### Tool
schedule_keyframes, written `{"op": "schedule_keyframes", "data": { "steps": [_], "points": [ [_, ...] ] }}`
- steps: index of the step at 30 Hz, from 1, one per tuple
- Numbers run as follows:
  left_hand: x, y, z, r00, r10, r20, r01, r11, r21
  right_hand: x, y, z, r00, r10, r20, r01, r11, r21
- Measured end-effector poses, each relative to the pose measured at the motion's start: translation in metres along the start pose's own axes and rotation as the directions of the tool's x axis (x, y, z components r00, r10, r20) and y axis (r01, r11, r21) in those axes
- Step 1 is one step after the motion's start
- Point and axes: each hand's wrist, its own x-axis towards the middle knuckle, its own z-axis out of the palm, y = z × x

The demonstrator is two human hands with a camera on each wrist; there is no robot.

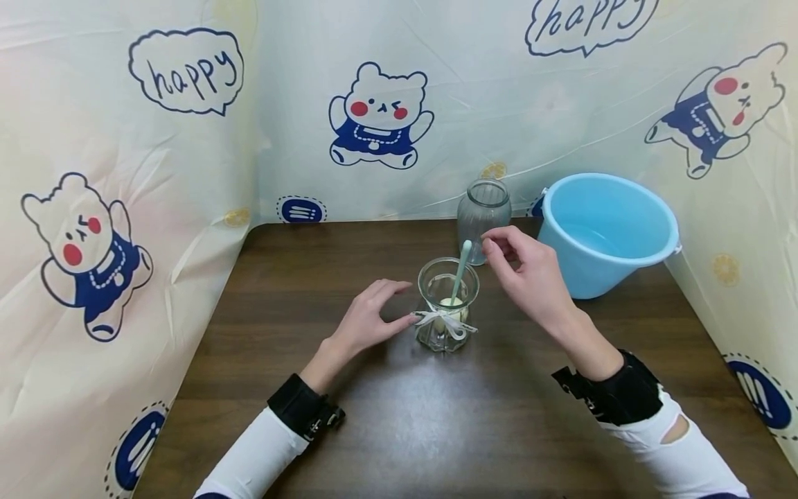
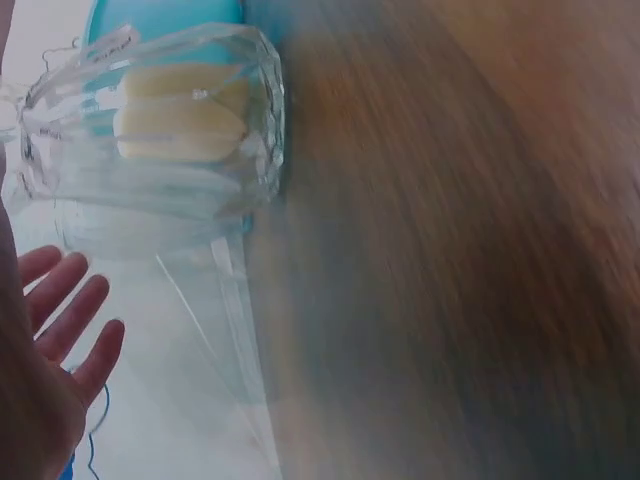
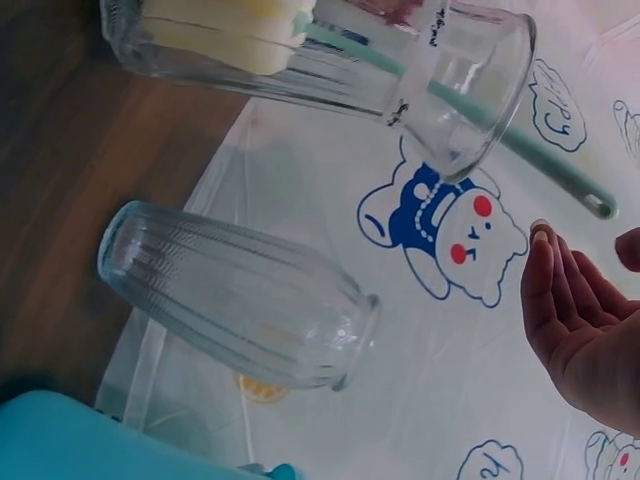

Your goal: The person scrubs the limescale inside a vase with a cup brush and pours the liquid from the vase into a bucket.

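Note:
A clear glass jar (image 1: 430,337) with a white ribbon bow (image 1: 444,320) tied at its neck stands upright on the table. Inside it is a sponge bottle brush (image 3: 235,35), pale sponge head down, its mint-green handle leaning out over the rim. To the left of the jar, my left hand (image 1: 368,315) has fingers and thumb spread, fingertips close to the glass. My right hand (image 1: 530,274) hovers to the right of the handle's top with relaxed, bent fingers. In the right wrist view a gap shows between its fingertips and the handle end, and it holds nothing.
Behind the right hand stands a taller ribbed glass vase (image 1: 486,208). A light-blue bucket (image 1: 592,277) is at the table's back right. Printed cloth (image 1: 299,138) hangs around the back and sides of the brown wooden table (image 1: 299,256).

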Motion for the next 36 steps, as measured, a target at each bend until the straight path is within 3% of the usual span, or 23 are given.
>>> {"op": "schedule_keyframes", "data": {
  "steps": [7, 13, 19, 22, 24, 28, 33, 36],
  "points": [
    [0.016, 0.012, 0.017, 0.999, -0.031, 0.011, 0.033, 0.974, -0.222, 0.004, -0.007, 0.008, 0.999, -0.027, 0.043, 0.026, 0.999, 0.032],
    [0.031, 0.024, 0.031, 0.997, -0.075, 0.034, 0.082, 0.923, -0.377, 0.005, -0.009, 0.018, 0.995, -0.076, 0.066, 0.075, 0.997, 0.028],
    [0.041, 0.044, 0.026, 0.993, -0.101, 0.062, 0.118, 0.857, -0.502, 0.004, -0.009, 0.027, 0.990, -0.092, 0.105, 0.090, 0.996, 0.024],
    [0.042, 0.047, 0.027, 0.992, -0.110, 0.058, 0.124, 0.834, -0.538, 0.004, -0.009, 0.030, 0.987, -0.096, 0.131, 0.094, 0.995, 0.021],
    [0.042, 0.048, 0.028, 0.989, -0.133, 0.060, 0.144, 0.829, -0.540, 0.003, -0.009, 0.032, 0.985, -0.093, 0.147, 0.091, 0.996, 0.021],
    [0.041, 0.050, 0.029, 0.983, -0.172, 0.066, 0.182, 0.848, -0.497, 0.002, -0.006, 0.035, 0.977, -0.081, 0.195, 0.081, 0.997, 0.009],
    [0.040, 0.050, 0.030, 0.984, -0.170, 0.044, 0.170, 0.865, -0.472, 0.002, -0.006, 0.036, 0.969, -0.067, 0.240, 0.074, 0.997, -0.021],
    [0.039, 0.042, 0.038, 0.983, -0.175, 0.051, 0.179, 0.868, -0.464, 0.002, -0.008, 0.035, 0.970, -0.061, 0.236, 0.068, 0.997, -0.021]
  ]
}}
